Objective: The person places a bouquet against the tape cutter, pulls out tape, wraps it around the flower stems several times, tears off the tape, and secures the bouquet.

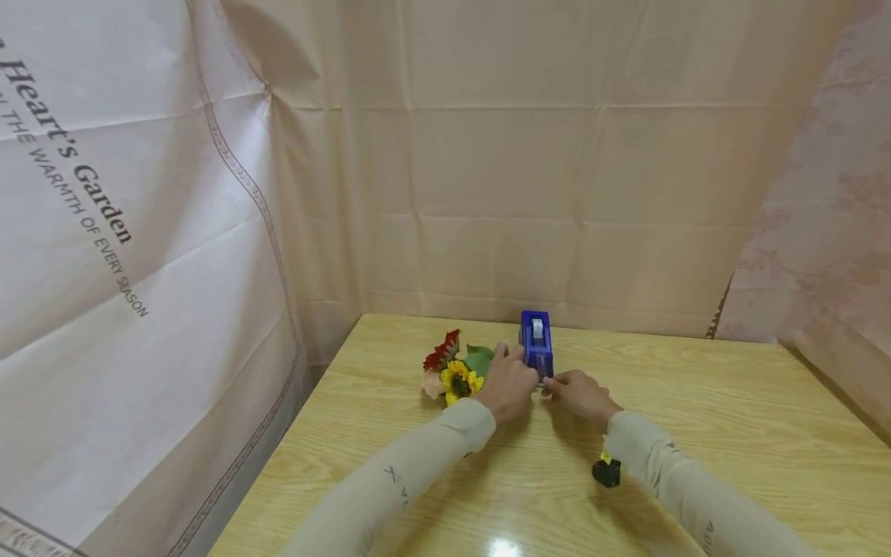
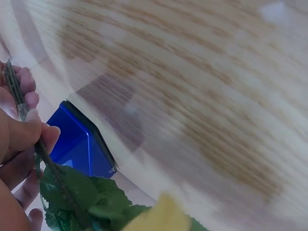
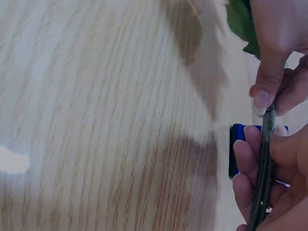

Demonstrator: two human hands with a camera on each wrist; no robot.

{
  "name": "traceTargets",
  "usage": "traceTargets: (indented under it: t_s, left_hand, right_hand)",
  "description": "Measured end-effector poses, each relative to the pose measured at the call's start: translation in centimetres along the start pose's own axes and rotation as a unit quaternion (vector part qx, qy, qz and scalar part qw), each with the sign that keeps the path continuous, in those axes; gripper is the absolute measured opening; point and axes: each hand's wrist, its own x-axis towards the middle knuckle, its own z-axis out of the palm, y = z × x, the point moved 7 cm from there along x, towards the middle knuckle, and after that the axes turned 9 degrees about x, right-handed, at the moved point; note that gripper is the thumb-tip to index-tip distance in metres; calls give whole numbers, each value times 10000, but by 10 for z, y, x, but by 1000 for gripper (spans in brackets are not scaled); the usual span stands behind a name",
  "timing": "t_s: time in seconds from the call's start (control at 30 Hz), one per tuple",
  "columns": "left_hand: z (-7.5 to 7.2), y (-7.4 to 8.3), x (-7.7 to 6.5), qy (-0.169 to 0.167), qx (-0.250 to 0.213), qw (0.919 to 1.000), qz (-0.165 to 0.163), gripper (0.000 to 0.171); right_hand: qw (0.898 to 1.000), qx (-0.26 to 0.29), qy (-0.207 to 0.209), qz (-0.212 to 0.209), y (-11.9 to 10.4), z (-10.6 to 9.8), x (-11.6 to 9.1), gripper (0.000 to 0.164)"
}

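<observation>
A small bunch of artificial flowers shows a red bloom (image 1: 440, 354), a yellow sunflower (image 1: 461, 381), a pale peach bloom (image 1: 432, 384) and green leaves (image 2: 79, 190). My left hand (image 1: 510, 387) pinches its dark green stems (image 3: 262, 187) just below the leaves. My right hand (image 1: 579, 396) holds the lower stems between thumb and curled fingers. A band of clear tape (image 3: 268, 124) lies around the stems between the two hands. Just beyond the hands, a blue tape dispenser (image 1: 526, 340) stands on the table, a roll of tape (image 1: 537, 331) in it.
The light wood-grain table (image 1: 696, 433) reaches back to a beige cloth backdrop (image 1: 487, 170). A printed white cloth (image 1: 104, 333) hangs at the left. Below the right sleeve (image 1: 643, 449) shows a small black object (image 1: 605, 473) with a yellow part, its kind unclear.
</observation>
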Motion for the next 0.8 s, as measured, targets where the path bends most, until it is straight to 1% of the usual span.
traceTargets:
  t_s: [0.1,0.17,0.3,0.37,0.47,0.6,0.67,0.8]
  left_hand:
    - [1,-1,0,8,-38,10000,20,1]
    - [2,-2,-1,11,-84,10000,23,3]
    - [4,-3,2,-38,-174,9998,114,3]
    - [5,-4,4,-162,-271,9993,181,4]
    - [7,-4,7,-537,-451,9972,244,9]
    - [11,-7,9,-1010,-673,9924,175,5]
    - [13,-8,10,-1125,-752,9907,145,3]
    - [17,-10,11,-1203,-959,9880,144,10]
  right_hand:
    - [9999,65,86,96,0,-2,1,37]
    - [9997,142,152,161,-1,-2,1,36]
    - [9988,390,252,176,0,-4,2,32]
    - [9986,427,292,145,0,-4,2,31]
    - [9986,399,332,73,0,-4,2,30]
    - [9986,378,372,38,1,-4,3,29]
    - [9984,415,393,37,1,-3,3,28]
    - [9978,484,449,-3,1,-3,3,27]
